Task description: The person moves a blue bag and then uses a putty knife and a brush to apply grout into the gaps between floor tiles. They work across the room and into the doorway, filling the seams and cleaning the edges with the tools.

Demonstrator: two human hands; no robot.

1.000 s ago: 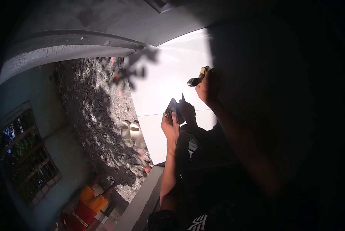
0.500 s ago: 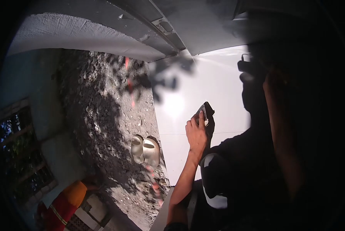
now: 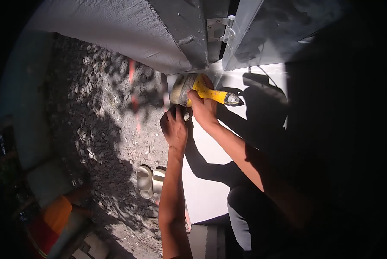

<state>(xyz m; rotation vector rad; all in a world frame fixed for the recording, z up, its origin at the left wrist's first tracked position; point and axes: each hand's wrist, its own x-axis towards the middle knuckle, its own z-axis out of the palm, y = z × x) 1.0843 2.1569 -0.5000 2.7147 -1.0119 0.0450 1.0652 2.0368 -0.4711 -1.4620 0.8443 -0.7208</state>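
Observation:
My right hand (image 3: 204,113) is closed around a wide paintbrush (image 3: 215,96) with a yellow, paint-spotted handle. Its bristles point left, above my left hand, and the black handle tip points right. My left hand (image 3: 175,129) is at the left edge of the white tiled floor (image 3: 206,185), just below the bristles. Its fingers are curled, and a small pale piece (image 3: 186,116) shows beside them; the rest of what it holds is hidden.
A grey metal door frame with a hinge (image 3: 217,30) and a rough plastered wall (image 3: 103,26) rise ahead. To the left lies gravelly ground (image 3: 103,99) with pale slip-on sandals (image 3: 144,181). A person in orange and red (image 3: 55,218) is at lower left.
My left hand has moved up and left from the middle of the tile to its edge. My right hand has come out of the shadow and now shows the paintbrush. The view has shifted.

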